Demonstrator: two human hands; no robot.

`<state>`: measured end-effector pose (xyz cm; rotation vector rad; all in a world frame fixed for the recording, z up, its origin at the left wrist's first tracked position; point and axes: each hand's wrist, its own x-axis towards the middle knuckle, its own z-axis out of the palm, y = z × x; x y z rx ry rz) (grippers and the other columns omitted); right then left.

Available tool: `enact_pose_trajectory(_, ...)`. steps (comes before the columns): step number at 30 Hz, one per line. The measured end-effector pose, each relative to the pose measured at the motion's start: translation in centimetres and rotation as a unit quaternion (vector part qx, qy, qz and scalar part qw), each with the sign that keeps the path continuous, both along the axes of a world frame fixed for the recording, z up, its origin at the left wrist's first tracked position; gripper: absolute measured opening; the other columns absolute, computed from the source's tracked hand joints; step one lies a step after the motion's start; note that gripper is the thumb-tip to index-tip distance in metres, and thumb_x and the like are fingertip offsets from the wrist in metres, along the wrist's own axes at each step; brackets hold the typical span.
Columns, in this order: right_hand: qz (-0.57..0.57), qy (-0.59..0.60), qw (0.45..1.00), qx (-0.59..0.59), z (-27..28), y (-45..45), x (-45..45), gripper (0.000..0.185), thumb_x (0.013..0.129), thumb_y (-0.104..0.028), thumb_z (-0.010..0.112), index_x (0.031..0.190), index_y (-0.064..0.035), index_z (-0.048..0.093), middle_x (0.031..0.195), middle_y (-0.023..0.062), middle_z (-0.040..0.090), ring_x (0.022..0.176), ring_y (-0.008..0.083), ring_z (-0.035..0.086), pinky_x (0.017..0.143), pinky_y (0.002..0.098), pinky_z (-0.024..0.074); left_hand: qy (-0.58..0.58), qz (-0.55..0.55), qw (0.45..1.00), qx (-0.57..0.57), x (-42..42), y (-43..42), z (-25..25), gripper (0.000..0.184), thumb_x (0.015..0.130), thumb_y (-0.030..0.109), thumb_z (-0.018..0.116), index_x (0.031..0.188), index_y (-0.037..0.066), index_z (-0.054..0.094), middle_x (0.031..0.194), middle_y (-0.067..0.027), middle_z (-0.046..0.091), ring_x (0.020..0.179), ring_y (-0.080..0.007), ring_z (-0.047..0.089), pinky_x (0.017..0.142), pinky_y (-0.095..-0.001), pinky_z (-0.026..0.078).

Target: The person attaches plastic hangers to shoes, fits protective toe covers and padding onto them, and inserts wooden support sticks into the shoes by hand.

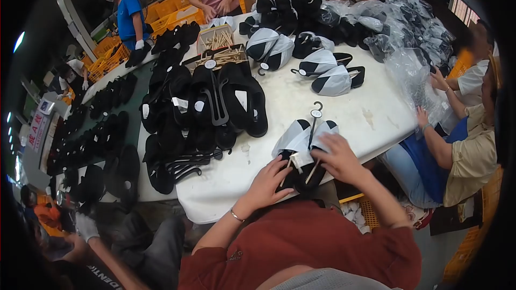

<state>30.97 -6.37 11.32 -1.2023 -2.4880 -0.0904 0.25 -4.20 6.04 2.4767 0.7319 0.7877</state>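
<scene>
Directly in front of me, at the near edge of the white table, lies a pair of black shoes (pixel 307 174) with white paper around the toes and a black hanger (pixel 316 121) between them. Thin wooden sticks stand in the shoe openings, and a small white piece (pixel 302 159) lies between the shoes. My left hand (pixel 267 183) rests on the left shoe, its fingers spread. My right hand (pixel 338 158) lies over the right shoe's paper wrap (pixel 326 128), fingers apart; its fingertips touch the shoe.
Black shoes (pixel 252 102) and loose hangers (pixel 185 166) are piled at the left. Boxes of wooden sticks (pixel 216 39) stand behind them. Wrapped shoes (pixel 330 75) lie farther back, and plastic-bagged shoes (pixel 414 21) are heaped at the back right. Several people surround the table (pixel 371 118).
</scene>
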Motion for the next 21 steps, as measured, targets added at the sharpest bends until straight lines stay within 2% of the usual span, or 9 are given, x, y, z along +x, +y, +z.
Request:
enact_pose_trajectory(1, 0.0, -0.002, 1.0, 0.003, -1.5, -0.8, 0.6, 0.057, 0.075, -0.022, 0.079, 0.126, -0.0033, 0.064, 0.153, 0.0217, 0.042, 0.144, 0.0394, 0.038, 0.119, 0.0547, 0.0297, 0.009, -0.001, 1.0, 0.012, 0.1, 0.1, 0.0, 0.052, 0.087, 0.032, 0.075, 0.129, 0.003, 0.061, 0.14, -0.0212, 0.053, 0.141, -0.0432, 0.041, 0.114, -0.0498, 0.039)
enact_pose_trajectory(3, -0.231, 0.219, 0.947, -0.037, -5.2, -2.2, 1.1, 0.069, 0.086, -0.027, 0.073, 0.145, 0.0005, 0.049, 0.154, 0.0264, 0.041, 0.146, 0.0453, 0.034, 0.12, 0.0547, 0.027, 0.017, -0.001, 1.0, 0.024, 0.5, 0.2, 0.1, 0.049, 0.086, 0.032, 0.075, 0.125, 0.005, 0.063, 0.138, -0.0203, 0.054, 0.14, -0.0428, 0.041, 0.113, -0.049, 0.04)
enact_pose_trajectory(4, -0.23, 0.22, 0.947, -0.038, -7.7, -2.0, 0.9, 0.069, 0.086, -0.027, 0.073, 0.145, 0.0005, 0.049, 0.154, 0.0264, 0.041, 0.146, 0.0453, 0.034, 0.12, 0.0547, 0.027, 0.033, 0.01, 0.998, 0.044, 0.7, 0.1, 0.2, 0.046, 0.086, 0.032, 0.075, 0.121, 0.006, 0.064, 0.131, -0.0185, 0.056, 0.138, -0.0408, 0.044, 0.112, -0.0518, 0.038)
enact_pose_trajectory(6, -0.235, 0.36, 0.894, -0.123, -11.1, -1.4, -0.4, 0.08, 0.091, -0.032, 0.071, 0.154, 0.0019, 0.034, 0.157, 0.0328, 0.033, 0.148, 0.0494, 0.028, 0.121, 0.0535, 0.0235, 0.069, 0.029, 0.994, 0.083, 1.3, -0.2, 0.4, 0.039, 0.086, 0.033, 0.074, 0.114, 0.007, 0.067, 0.117, -0.0148, 0.06, 0.134, -0.0368, 0.048, 0.112, -0.0575, 0.034)
enact_pose_trajectory(7, -0.226, 0.35, 0.906, -0.079, -11.8, -1.4, -1.6, 0.085, 0.094, -0.034, 0.069, 0.157, 0.0035, 0.025, 0.158, 0.0364, 0.027, 0.149, 0.0496, 0.024, 0.123, 0.0518, 0.0196, 0.071, 0.04, 0.993, 0.081, 1.7, -0.4, 0.1, 0.036, 0.087, 0.033, 0.072, 0.111, 0.007, 0.067, 0.11, -0.014, 0.06, 0.13, -0.035, 0.05, 0.112, -0.0613, 0.029)
enact_pose_trajectory(11, -0.177, 0.368, 0.909, -0.086, -11.9, 3.6, -1.8, 0.077, 0.096, -0.028, 0.065, 0.156, 0.0031, 0.028, 0.159, 0.032, 0.029, 0.15, 0.0445, 0.027, 0.123, 0.0471, 0.0208, -0.005, 0.136, 0.988, 0.071, 4.6, -1.1, -1.7, 0.038, 0.085, 0.034, 0.075, 0.109, 0.006, 0.066, 0.111, -0.015, 0.058, 0.122, -0.0357, 0.05, 0.109, -0.0613, 0.03)
enact_pose_trajectory(16, -0.131, 0.368, 0.916, -0.095, -12.0, 7.5, -1.0, 0.068, 0.096, -0.023, 0.062, 0.154, 0.0006, 0.035, 0.157, 0.0252, 0.037, 0.148, 0.0379, 0.035, 0.122, 0.0419, 0.0255, 0.05, 0.16, 0.985, 0.045, 5.0, -1.4, 0.3, 0.037, 0.09, 0.037, 0.07, 0.109, 0.005, 0.066, 0.118, -0.0174, 0.056, 0.125, -0.0373, 0.048, 0.111, -0.0603, 0.027)
enact_pose_trajectory(19, -0.127, 0.451, 0.879, -0.086, -13.4, 6.9, -1.0, 0.061, 0.097, -0.022, 0.06, 0.15, 0.0012, 0.042, 0.153, 0.0242, 0.044, 0.143, 0.037, 0.041, 0.119, 0.0408, 0.0303, 0.108, 0.143, 0.982, 0.051, 3.9, -1.0, 1.6, 0.031, 0.094, 0.036, 0.066, 0.107, 0.008, 0.067, 0.12, -0.0176, 0.056, 0.13, -0.0358, 0.047, 0.111, -0.0603, 0.027)
enact_pose_trajectory(21, -0.155, 0.49, 0.853, -0.085, -13.6, 6.5, -0.9, 0.051, 0.099, -0.02, 0.058, 0.145, 0.0012, 0.05, 0.147, 0.0222, 0.052, 0.137, 0.035, 0.049, 0.116, 0.0396, 0.0353, 0.101, 0.053, 0.992, 0.06, 3.2, 0.0, 2.8, 0.028, 0.096, 0.036, 0.063, 0.107, 0.01, 0.069, 0.121, -0.0142, 0.058, 0.133, -0.0338, 0.046, 0.112, -0.062, 0.026)
